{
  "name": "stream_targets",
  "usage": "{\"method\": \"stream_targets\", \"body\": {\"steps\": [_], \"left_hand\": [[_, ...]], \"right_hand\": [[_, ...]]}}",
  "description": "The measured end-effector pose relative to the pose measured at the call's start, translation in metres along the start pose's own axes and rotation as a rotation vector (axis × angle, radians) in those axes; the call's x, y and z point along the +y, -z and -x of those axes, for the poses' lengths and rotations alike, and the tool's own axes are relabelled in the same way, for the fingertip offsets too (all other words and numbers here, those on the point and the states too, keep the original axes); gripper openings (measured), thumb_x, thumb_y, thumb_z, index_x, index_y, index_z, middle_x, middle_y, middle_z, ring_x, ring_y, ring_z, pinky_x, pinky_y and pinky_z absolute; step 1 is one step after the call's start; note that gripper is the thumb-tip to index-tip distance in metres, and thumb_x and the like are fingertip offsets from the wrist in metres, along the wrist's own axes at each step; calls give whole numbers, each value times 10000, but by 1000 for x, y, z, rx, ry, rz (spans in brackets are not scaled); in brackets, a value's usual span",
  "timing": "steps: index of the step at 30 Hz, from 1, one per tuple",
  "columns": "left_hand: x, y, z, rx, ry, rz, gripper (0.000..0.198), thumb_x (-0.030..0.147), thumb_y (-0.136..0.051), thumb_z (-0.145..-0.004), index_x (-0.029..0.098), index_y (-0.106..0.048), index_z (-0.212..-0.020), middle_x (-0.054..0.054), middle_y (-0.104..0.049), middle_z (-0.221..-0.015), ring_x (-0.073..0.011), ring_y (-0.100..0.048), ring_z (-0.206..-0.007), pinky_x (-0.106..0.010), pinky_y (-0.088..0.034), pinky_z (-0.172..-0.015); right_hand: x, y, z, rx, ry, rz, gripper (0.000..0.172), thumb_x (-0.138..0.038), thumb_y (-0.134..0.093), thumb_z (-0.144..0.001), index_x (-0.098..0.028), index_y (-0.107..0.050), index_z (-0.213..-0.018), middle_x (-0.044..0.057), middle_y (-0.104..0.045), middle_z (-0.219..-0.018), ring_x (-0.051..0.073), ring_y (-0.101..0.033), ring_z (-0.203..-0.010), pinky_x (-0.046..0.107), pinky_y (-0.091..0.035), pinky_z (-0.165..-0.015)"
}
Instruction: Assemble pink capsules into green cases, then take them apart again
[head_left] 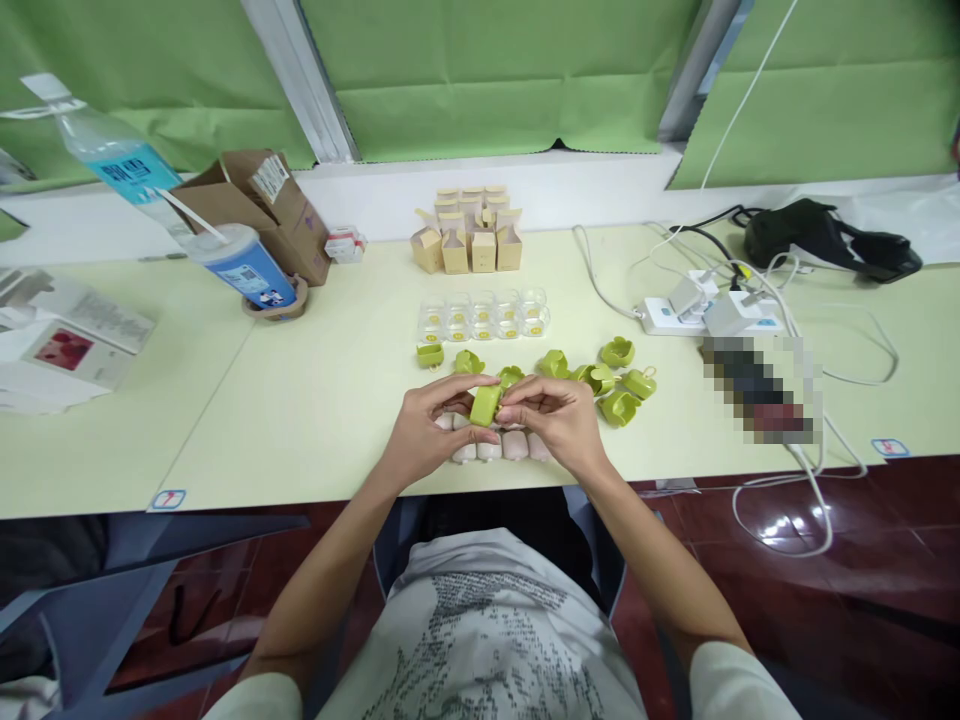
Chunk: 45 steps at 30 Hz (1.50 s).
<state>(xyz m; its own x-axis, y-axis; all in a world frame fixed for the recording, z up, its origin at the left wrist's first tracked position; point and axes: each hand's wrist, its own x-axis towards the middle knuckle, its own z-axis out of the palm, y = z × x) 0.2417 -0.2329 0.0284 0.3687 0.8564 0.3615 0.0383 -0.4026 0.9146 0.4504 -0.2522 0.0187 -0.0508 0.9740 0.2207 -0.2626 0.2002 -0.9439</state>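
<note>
A small, rounded green case, perhaps an earbud case cover, is held up just above the table. My left hand grips it between thumb and fingers from the left. At its right edge, the fingertips of my right hand pinch the case near a small loop. Under both hands sit pale, rounded cases in rows, partly hidden. Several loose green covers lie just beyond and to the right, including an open green cover and another green cover with a loop.
Clear plastic boxes with yellow marks stand in rows behind the covers, and small open cardboard boxes farther back. To the left are a blue cup and a brown carton. A power strip with cables lies right.
</note>
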Motion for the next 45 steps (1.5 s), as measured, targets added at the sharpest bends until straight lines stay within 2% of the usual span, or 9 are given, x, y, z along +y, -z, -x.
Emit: {"method": "stream_targets", "body": {"steps": [10, 14, 19, 23, 30, 35, 39, 42, 45], "left_hand": [[-3, 1, 0, -4, -23, 0, 614, 335, -1028, -722, 275, -831, -1301, -90, -829, -1255, -225, -799, -1045, -299, -678, -922], [-3, -1, 2, -32, 3, 8, 649, 368, -1021, -732, 270, -815, -1339, -77, -834, -1259, -222, -807, -1027, -304, -668, -955], [-5, -6, 2, -60, 112, 88, 682, 390, -993, -772, 221, -778, -1397, -93, -838, -1255, -274, -810, -1127, -359, -653, -1040], [-12, -10, -1, -4, 282, 206, 797, 501, -924, -840, 182, -663, -1523, -149, -800, -1344, -314, -809, -1159, -433, -671, -1022], [-22, 0, -8, 102, 324, 200, 938, 476, -990, -757, 158, -596, -1546, -175, -809, -1292, -328, -781, -1238, -468, -621, -1116], [-24, 3, -9, 118, 304, 155, 805, 472, -1039, -659, 148, -745, -1335, -156, -821, -1231, -315, -787, -1195, -440, -658, -1045], [-27, 2, -9, 197, 306, 71, 699, 509, -1062, -583, 144, -816, -1125, -110, -842, -1030, -272, -810, -991, -395, -692, -900], [-27, 8, -10, 178, 336, 94, 637, 519, -1049, -608, 136, -838, -1073, -106, -843, -984, -246, -808, -881, -397, -699, -859], [-23, 29, -11, 168, 347, 68, 560, 544, -1000, -685, 136, -852, -1039, -117, -845, -972, -239, -806, -804, -434, -705, -849]], "right_hand": [[8, 0, -4, -34, 98, 11, 250, -361, -1024, -731, -238, -807, -742, 17, -754, -819, 167, -717, -789, 317, -616, -745], [7, 3, -3, -26, 95, 68, 308, -424, -1016, -735, -242, -777, -801, 34, -667, -968, 194, -674, -928, 326, -626, -758], [12, 8, -4, -83, 29, 7, 469, -421, -999, -767, -315, -737, -1141, 32, -630, -1111, 207, -661, -1007, 306, -632, -719], [21, 5, -9, -63, -17, 142, 549, -519, -893, -874, -345, -719, -1365, 68, -613, -1202, 221, -655, -1028, 344, -651, -745], [26, 0, -13, -65, 0, 156, 511, -492, -956, -791, -278, -744, -1204, 79, -703, -1312, 222, -710, -1091, 341, -648, -823], [28, 0, -11, -23, 152, 287, 404, -445, -925, -838, -238, -707, -1109, 109, -739, -1371, 243, -740, -1158, 351, -644, -837], [28, -4, -10, -50, 318, 532, 449, -372, -824, -933, -267, -678, -1344, 109, -747, -1343, 251, -729, -1163, 395, -645, -910], [23, -4, -10, -61, 391, 659, 512, -322, -717, -996, -307, -634, -1501, 107, -685, -1337, 236, -706, -1098, 399, -663, -894], [16, 3, -12, 41, 389, 677, 422, -323, -654, -1033, -328, -691, -1454, 102, -618, -1333, 216, -686, -1021, 406, -683, -891]]}}
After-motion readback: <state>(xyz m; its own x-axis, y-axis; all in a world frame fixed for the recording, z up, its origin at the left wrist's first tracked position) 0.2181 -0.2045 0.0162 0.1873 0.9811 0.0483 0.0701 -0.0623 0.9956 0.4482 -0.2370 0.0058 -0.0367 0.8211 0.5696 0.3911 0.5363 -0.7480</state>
